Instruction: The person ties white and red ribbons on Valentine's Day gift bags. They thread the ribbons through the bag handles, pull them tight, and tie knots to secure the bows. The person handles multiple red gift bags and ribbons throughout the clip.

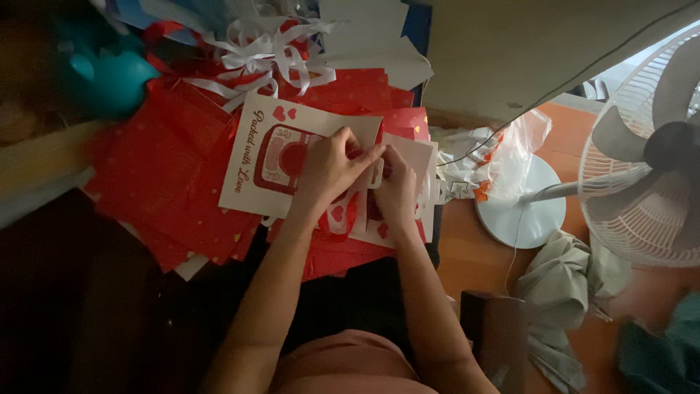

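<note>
**Both hands on white handle strip, centre of pile**

My left hand (328, 169) and right hand (397, 191) both pinch a white handle strip (376, 175) against a flat white-and-red paper bag (281, 157), centre of the red sheets (164, 182). Risk: thin paper may tear or crease under uneven pulling. Fan (645, 157) at right could lift loose sheets.

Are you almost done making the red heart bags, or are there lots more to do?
Not close yet. No finished bag shows. Both hands, the left hand and right hand, pinch a white handle strip on a flat white bag with hearts. A big pile of red sheets and loose white ribbon lies unused around it.
</note>
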{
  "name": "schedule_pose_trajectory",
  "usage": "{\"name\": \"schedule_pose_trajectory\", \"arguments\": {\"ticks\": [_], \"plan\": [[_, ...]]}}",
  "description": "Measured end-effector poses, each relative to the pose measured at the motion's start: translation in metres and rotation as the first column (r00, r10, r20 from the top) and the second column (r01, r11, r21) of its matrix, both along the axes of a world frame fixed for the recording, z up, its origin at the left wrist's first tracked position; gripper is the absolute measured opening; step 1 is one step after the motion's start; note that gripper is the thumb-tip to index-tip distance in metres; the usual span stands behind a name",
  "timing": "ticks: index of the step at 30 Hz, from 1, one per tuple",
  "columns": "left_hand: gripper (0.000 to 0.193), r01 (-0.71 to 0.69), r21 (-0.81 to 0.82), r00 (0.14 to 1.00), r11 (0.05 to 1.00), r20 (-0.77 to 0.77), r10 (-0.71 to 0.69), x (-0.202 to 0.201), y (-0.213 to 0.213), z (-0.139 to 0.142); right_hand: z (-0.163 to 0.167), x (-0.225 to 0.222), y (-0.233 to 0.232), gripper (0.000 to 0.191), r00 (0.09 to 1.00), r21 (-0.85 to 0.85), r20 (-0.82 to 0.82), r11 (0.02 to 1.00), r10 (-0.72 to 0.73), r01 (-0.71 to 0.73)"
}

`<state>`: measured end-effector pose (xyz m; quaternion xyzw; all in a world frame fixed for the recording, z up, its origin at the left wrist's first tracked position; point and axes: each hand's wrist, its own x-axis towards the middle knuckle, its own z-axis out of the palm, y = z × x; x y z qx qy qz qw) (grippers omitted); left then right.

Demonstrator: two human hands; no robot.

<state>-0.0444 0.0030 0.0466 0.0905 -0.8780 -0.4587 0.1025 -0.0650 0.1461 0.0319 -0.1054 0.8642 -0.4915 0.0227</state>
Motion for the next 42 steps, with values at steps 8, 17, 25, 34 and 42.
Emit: {"name": "schedule_pose_trajectory", "arguments": {"ticks": [8, 17, 25, 34, 42], "plan": [[0.038, -0.025, 0.143, 0.994, 0.989, -0.106, 0.04, 0.002, -0.004, -0.001, -0.011, -0.003, 0.006, 0.011, 0.993, -0.317, -0.108, 0.948, -0.036, 0.0], [0.04, 0.001, 0.201, 0.995, 0.98, -0.099, 0.019, 0.003, -0.009, 0.0, -0.001, 0.003, 0.002, 0.024, 0.956, -0.133, -0.28, 0.982, 0.093, -0.134], [0.037, 0.014, 0.272, 0.994, 0.962, -0.11, 0.017, 0.004, -0.008, 0.001, -0.007, -0.005, 0.004, 0.009, 0.993, -0.36, -0.098, 0.933, -0.064, 0.025], [0.039, 0.013, 0.23, 0.994, 0.973, -0.11, 0.013, 0.005, -0.008, 0.002, -0.006, 0.003, -0.001, 0.016, 0.969, 0.008, -0.222, 0.994, 0.11, -0.111], [0.037, 0.031, 0.27, 0.987, 0.962, -0.161, 0.013, 0.005, -0.008, 0.0, -0.003, -0.001, 0.007, 0.033, 0.998, -0.505, 0.065, 0.863, 0.013, 0.022]]}}
